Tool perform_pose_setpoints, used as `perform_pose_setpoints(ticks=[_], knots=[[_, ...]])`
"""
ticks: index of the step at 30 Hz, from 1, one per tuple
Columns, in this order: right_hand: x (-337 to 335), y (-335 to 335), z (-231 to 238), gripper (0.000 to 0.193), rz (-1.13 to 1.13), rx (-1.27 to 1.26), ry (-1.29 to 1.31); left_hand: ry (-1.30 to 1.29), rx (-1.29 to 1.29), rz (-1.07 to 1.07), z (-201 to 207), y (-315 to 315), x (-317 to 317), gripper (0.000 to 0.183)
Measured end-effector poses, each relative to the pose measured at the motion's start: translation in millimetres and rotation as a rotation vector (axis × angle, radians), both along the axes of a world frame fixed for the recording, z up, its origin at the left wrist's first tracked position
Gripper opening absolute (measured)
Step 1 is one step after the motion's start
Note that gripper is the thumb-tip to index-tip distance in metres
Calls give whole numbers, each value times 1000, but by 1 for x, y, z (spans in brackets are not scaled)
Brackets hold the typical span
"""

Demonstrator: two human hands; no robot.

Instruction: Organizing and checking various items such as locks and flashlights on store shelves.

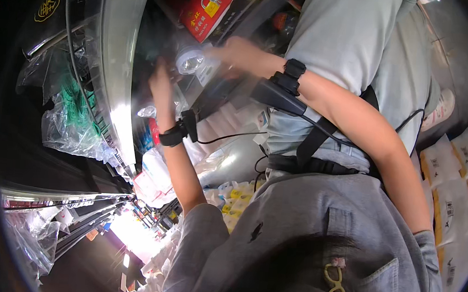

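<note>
My left hand (161, 81) reaches into a shelf bay; motion smears its fingers, so their grip does not show. To its right, my right hand (237, 58) is also blurred, with its fingers unclear. Between the two lies a clear, round, shiny plastic-looking thing (190, 60), nearest to my left fingers. Whether either hand touches it I cannot tell. Just beyond the hands sits a red box (208, 11) with a padlock pictured on it.
A pale curved shelf edge (118, 78) runs along the left of my left hand. Past it hangs a clear bag with green stringy goods (77, 102). White and yellow packs (451, 185) are stacked at the right. More wrapped goods (235, 200) lie near my left elbow.
</note>
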State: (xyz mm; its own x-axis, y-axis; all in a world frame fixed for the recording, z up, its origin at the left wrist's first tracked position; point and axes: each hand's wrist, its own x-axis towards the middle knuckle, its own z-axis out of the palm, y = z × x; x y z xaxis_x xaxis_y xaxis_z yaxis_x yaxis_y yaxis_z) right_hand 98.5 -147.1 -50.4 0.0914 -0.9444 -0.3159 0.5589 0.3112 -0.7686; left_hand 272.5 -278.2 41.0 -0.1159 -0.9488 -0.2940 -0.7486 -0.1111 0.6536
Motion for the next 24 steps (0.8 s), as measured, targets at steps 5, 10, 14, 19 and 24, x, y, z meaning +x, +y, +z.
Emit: perform_pose_setpoints(ticks=[5,10,14,19,24], knots=[[28,-11,-11,30,64,-60,-168,-570,-621,-467,17,-57,37,48],[28,-12,-11,21,-4,8,33,-47,-88,-345,-6,-85,23,44],[28,-12,-15,20,-38,-67,84,-284,-2,-656,-9,-134,31,48],[22,-13,-2,25,15,-37,320,119,-61,-292,0,-83,16,43],[15,4,5,48,-80,-9,597,240,-51,271,26,5,48,41]])
